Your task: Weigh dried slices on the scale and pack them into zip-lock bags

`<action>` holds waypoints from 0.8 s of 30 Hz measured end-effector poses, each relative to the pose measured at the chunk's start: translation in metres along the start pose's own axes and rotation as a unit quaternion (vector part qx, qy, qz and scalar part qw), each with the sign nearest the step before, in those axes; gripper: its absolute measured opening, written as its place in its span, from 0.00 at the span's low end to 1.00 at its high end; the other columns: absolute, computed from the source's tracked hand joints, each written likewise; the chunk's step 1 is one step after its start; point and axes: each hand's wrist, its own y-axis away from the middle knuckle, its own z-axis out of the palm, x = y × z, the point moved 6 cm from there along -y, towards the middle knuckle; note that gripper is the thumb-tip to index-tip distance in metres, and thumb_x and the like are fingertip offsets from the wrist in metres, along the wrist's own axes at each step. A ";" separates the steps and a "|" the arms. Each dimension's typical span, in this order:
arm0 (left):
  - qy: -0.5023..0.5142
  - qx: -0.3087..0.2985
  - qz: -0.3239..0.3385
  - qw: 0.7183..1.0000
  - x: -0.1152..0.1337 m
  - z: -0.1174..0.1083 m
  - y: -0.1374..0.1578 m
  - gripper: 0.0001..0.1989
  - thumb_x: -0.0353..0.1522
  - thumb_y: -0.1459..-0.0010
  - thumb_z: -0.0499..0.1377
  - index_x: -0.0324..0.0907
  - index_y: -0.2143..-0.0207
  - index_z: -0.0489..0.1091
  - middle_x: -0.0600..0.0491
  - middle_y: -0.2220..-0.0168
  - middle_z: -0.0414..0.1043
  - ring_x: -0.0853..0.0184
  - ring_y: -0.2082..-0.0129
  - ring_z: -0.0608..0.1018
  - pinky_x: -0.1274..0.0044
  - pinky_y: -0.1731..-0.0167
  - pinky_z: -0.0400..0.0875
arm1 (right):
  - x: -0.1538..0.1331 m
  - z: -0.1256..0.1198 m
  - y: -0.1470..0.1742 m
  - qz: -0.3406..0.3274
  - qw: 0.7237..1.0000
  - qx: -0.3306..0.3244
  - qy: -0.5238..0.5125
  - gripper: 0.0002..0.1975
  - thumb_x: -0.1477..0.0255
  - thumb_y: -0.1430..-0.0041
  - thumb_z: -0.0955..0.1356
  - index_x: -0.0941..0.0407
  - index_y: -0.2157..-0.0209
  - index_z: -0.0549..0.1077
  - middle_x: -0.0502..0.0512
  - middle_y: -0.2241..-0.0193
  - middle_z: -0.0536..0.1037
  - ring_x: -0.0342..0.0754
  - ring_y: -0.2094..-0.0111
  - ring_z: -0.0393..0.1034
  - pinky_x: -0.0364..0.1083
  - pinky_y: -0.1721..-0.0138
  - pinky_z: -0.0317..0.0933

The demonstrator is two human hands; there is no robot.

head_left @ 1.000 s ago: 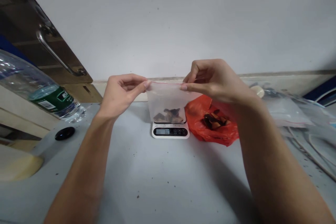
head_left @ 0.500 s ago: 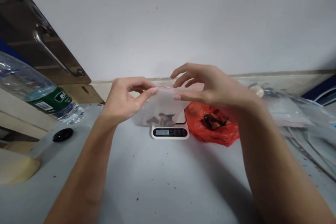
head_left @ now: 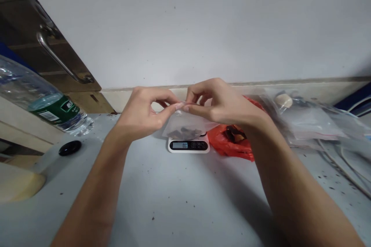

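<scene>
A translucent bag (head_left: 181,122) holding dark pieces (head_left: 189,132) hangs, top pinched, over a white scale (head_left: 189,146).

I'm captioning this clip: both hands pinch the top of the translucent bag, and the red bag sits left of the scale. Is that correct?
Not quite: the red bag sits right of the scale, as the head view shows. The left hand and right hand do pinch the top of the translucent bag.
</scene>
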 end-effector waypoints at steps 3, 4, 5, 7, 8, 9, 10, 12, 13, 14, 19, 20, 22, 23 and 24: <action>-0.016 -0.004 0.012 1.000 0.003 -0.002 0.000 0.10 0.38 0.41 0.60 0.47 0.74 0.75 0.53 0.71 0.81 0.62 0.68 0.81 0.75 0.69 0.72 | 0.000 -0.002 0.001 -0.001 1.000 -0.009 -0.017 0.23 0.53 0.39 0.75 0.54 0.77 0.71 0.50 0.76 0.75 0.45 0.71 0.68 0.46 0.71 0.59; -0.024 -0.003 0.015 1.000 0.003 -0.003 0.000 0.10 0.38 0.41 0.60 0.47 0.74 0.73 0.54 0.71 0.80 0.62 0.68 0.81 0.75 0.70 0.72 | 0.001 -0.004 0.002 -0.002 1.000 -0.010 -0.023 0.23 0.53 0.39 0.75 0.54 0.77 0.71 0.50 0.76 0.75 0.45 0.71 0.68 0.46 0.72 0.58; -0.030 -0.002 0.016 0.999 0.004 -0.004 0.000 0.10 0.38 0.40 0.59 0.47 0.74 0.72 0.54 0.71 0.80 0.62 0.67 0.80 0.75 0.70 0.71 | 0.002 -0.006 0.002 -0.004 1.000 -0.009 -0.026 0.22 0.53 0.40 0.75 0.54 0.77 0.71 0.50 0.75 0.76 0.45 0.71 0.68 0.45 0.73 0.58; -0.038 -0.004 0.017 0.999 0.002 -0.006 0.000 0.09 0.37 0.40 0.59 0.47 0.74 0.71 0.54 0.71 0.79 0.62 0.67 0.80 0.75 0.68 0.72 | 0.005 -0.010 0.004 -0.003 1.000 -0.010 -0.025 0.22 0.54 0.40 0.75 0.54 0.77 0.71 0.50 0.75 0.76 0.45 0.71 0.68 0.46 0.73 0.58; -0.041 -0.005 0.017 0.999 0.001 -0.007 0.000 0.09 0.38 0.40 0.59 0.47 0.73 0.70 0.54 0.71 0.78 0.62 0.67 0.80 0.75 0.67 0.72 | 0.007 -0.012 0.005 0.001 1.000 -0.010 -0.023 0.21 0.54 0.40 0.75 0.53 0.77 0.72 0.50 0.75 0.76 0.46 0.71 0.68 0.46 0.73 0.59; -0.043 -0.006 0.016 0.999 -0.001 -0.009 0.001 0.09 0.38 0.40 0.59 0.47 0.73 0.70 0.54 0.71 0.78 0.62 0.67 0.80 0.74 0.66 0.73 | 0.009 -0.015 0.006 0.007 1.000 -0.011 -0.020 0.20 0.55 0.40 0.75 0.53 0.77 0.72 0.50 0.75 0.76 0.46 0.71 0.69 0.46 0.72 0.60; -0.045 -0.005 0.016 0.999 -0.003 -0.011 0.001 0.09 0.38 0.40 0.59 0.47 0.73 0.70 0.54 0.71 0.78 0.62 0.67 0.80 0.74 0.66 0.73 | 0.012 -0.017 0.007 0.015 1.000 -0.011 -0.017 0.19 0.55 0.40 0.75 0.53 0.76 0.72 0.50 0.75 0.76 0.46 0.71 0.69 0.47 0.71 0.60; -0.048 -0.003 0.016 0.999 -0.006 -0.015 0.001 0.09 0.38 0.39 0.59 0.47 0.73 0.71 0.54 0.70 0.78 0.62 0.66 0.80 0.74 0.66 0.73 | 0.017 -0.021 0.010 0.034 0.999 -0.013 -0.015 0.19 0.56 0.40 0.75 0.52 0.76 0.73 0.50 0.74 0.76 0.47 0.72 0.68 0.48 0.70 0.61; -0.049 -0.001 0.016 0.999 -0.008 -0.017 0.002 0.10 0.38 0.39 0.60 0.47 0.72 0.71 0.54 0.70 0.78 0.62 0.66 0.80 0.75 0.66 0.73 | 0.020 -0.024 0.012 0.043 0.999 -0.013 -0.016 0.19 0.55 0.41 0.76 0.51 0.76 0.73 0.51 0.74 0.76 0.47 0.72 0.68 0.48 0.70 0.61; -0.050 0.000 0.016 0.999 -0.009 -0.019 0.002 0.10 0.39 0.39 0.60 0.46 0.72 0.71 0.54 0.70 0.78 0.62 0.66 0.80 0.75 0.66 0.73 | 0.022 -0.026 0.013 0.053 0.998 -0.013 -0.017 0.19 0.54 0.42 0.76 0.51 0.76 0.73 0.51 0.75 0.76 0.48 0.72 0.67 0.49 0.70 0.61; -0.064 -0.003 0.021 0.998 -0.011 -0.023 0.002 0.10 0.39 0.39 0.60 0.46 0.72 0.71 0.54 0.70 0.79 0.62 0.67 0.81 0.76 0.69 0.72 | 0.036 -0.038 0.021 0.101 0.995 -0.022 0.007 0.18 0.53 0.44 0.75 0.52 0.74 0.74 0.52 0.75 0.75 0.49 0.74 0.66 0.49 0.72 0.59; -0.066 -0.008 0.024 0.997 -0.010 -0.022 0.001 0.10 0.38 0.39 0.59 0.46 0.72 0.71 0.54 0.70 0.79 0.63 0.67 0.81 0.76 0.69 0.73 | 0.038 -0.039 0.021 0.108 0.994 -0.024 0.017 0.18 0.53 0.44 0.75 0.52 0.74 0.74 0.52 0.75 0.76 0.49 0.74 0.66 0.49 0.72 0.58; -0.067 -0.014 0.031 0.997 -0.010 -0.020 0.001 0.09 0.38 0.38 0.59 0.45 0.71 0.71 0.54 0.70 0.79 0.63 0.66 0.81 0.76 0.69 0.73 | 0.040 -0.042 0.022 0.114 0.993 -0.021 0.032 0.17 0.54 0.44 0.74 0.52 0.74 0.74 0.53 0.75 0.76 0.49 0.73 0.67 0.49 0.72 0.59; -0.066 -0.014 0.034 0.997 -0.009 -0.019 0.000 0.09 0.37 0.38 0.59 0.45 0.71 0.71 0.55 0.70 0.79 0.63 0.66 0.81 0.76 0.68 0.74 | 0.040 -0.043 0.022 0.115 0.993 -0.017 0.037 0.17 0.54 0.44 0.74 0.52 0.74 0.74 0.53 0.75 0.76 0.49 0.73 0.67 0.49 0.72 0.59; -0.064 -0.014 0.037 0.997 -0.009 -0.019 0.000 0.09 0.37 0.38 0.59 0.45 0.71 0.72 0.55 0.70 0.79 0.63 0.66 0.81 0.76 0.68 0.74 | 0.040 -0.044 0.022 0.114 0.992 -0.013 0.042 0.17 0.54 0.45 0.74 0.52 0.74 0.74 0.53 0.75 0.76 0.49 0.73 0.67 0.49 0.71 0.59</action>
